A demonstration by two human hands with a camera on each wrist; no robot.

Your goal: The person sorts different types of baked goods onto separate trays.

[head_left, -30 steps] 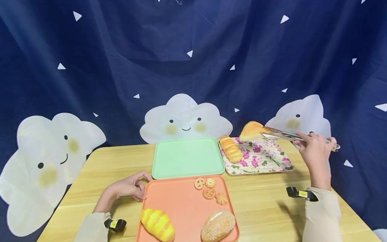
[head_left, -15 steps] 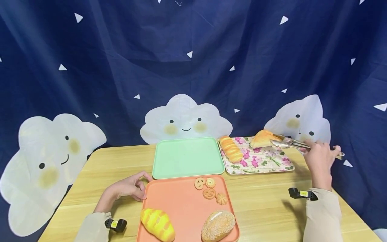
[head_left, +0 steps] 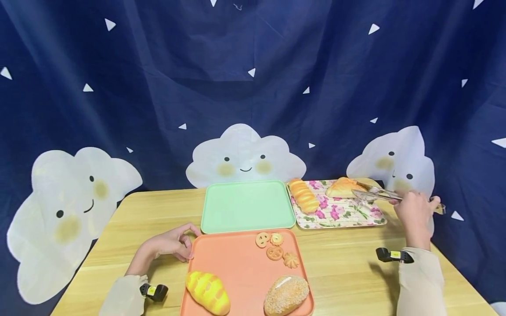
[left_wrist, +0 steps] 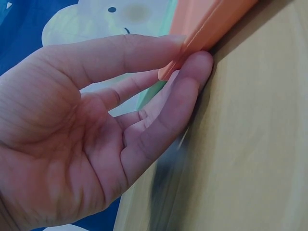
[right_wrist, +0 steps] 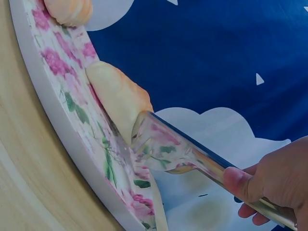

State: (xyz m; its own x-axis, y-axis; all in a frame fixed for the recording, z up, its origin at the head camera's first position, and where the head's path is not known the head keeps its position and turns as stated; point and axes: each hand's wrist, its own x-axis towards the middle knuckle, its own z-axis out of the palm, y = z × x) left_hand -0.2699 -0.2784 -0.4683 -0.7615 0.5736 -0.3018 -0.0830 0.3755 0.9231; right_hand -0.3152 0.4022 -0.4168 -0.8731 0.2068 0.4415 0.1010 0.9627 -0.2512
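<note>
My right hand [head_left: 414,213] grips a pair of metal tongs [right_wrist: 192,159] by the handles. The tongs' tips are at the right end of a golden bun [head_left: 342,188], which lies on the back part of the floral tray [head_left: 365,219]. Left of the bun on that tray is a long ridged bread roll [head_left: 303,195]. My left hand [head_left: 172,242] pinches the left edge of the orange tray [left_wrist: 211,36], thumb on top of the rim and fingers under it. The orange tray carries a yellow bread [head_left: 207,292], a seeded loaf [head_left: 286,295] and several small cookies [head_left: 275,253].
A bare mint-green tray [head_left: 248,207] lies behind the orange one, left of the floral tray. All three rest on a wooden table [head_left: 348,272]. A dark blue curtain [head_left: 221,96] with cloud prints hangs right behind the table's back edge.
The tongs have brought the bun down and to the right, from above the floral tray onto its surface. The left hand keeps its place at the orange tray's edge.
</note>
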